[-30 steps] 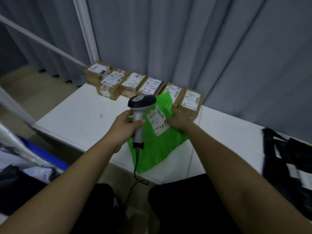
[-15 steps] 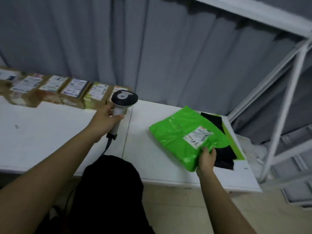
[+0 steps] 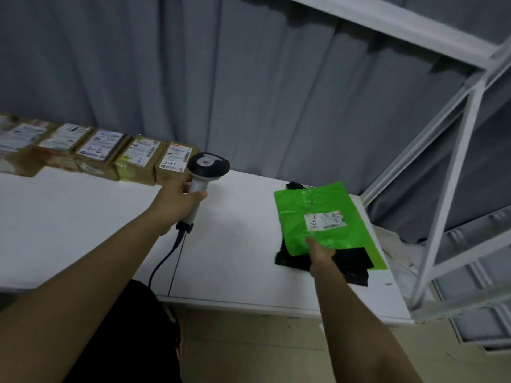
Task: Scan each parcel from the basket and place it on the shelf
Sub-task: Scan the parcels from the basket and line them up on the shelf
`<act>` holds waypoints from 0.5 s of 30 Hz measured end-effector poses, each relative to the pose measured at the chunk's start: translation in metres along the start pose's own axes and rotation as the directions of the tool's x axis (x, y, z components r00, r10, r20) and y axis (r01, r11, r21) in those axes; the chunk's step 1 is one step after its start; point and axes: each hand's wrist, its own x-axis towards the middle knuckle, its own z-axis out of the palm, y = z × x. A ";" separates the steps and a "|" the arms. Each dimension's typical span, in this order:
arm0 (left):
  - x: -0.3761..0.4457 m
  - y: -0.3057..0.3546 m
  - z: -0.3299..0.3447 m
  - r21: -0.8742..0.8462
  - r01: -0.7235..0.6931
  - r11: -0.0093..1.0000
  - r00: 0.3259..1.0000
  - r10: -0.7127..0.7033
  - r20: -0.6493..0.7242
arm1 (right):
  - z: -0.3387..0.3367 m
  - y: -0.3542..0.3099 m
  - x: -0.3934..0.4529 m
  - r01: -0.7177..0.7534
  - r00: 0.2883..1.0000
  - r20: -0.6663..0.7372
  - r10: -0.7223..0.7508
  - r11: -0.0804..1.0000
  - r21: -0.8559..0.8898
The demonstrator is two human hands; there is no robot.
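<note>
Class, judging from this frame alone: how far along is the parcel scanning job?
Done: a row of labelled boxes sits on the white shelf. In hand: the right hand lays the green parcel on a black bag; the left hand grips the scanner. Left: unknown, as the basket is out of view.

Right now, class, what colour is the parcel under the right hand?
Bright green parcel, with a white label; seen in the head view.
</note>
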 end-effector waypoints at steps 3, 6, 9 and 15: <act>-0.007 0.001 -0.010 -0.023 -0.023 0.999 1.000 0.023 -0.001 | 0.042 0.020 -0.048 0.313 0.942 0.190 -0.276 0.927 -0.206; -0.018 0.003 -0.028 -0.091 -0.040 0.995 0.999 0.037 -0.033 | 0.085 0.021 -0.117 0.552 0.723 0.531 -0.441 0.832 -0.060; -0.037 0.004 -0.057 -0.131 -0.081 0.988 0.994 0.070 -0.089 | 0.125 0.005 -0.191 0.636 0.486 0.735 -0.473 0.768 0.074; -0.095 -0.004 -0.142 -0.172 -0.194 0.966 0.951 0.143 -0.273 | 0.189 0.001 -0.307 0.497 0.209 0.919 -0.336 0.845 0.196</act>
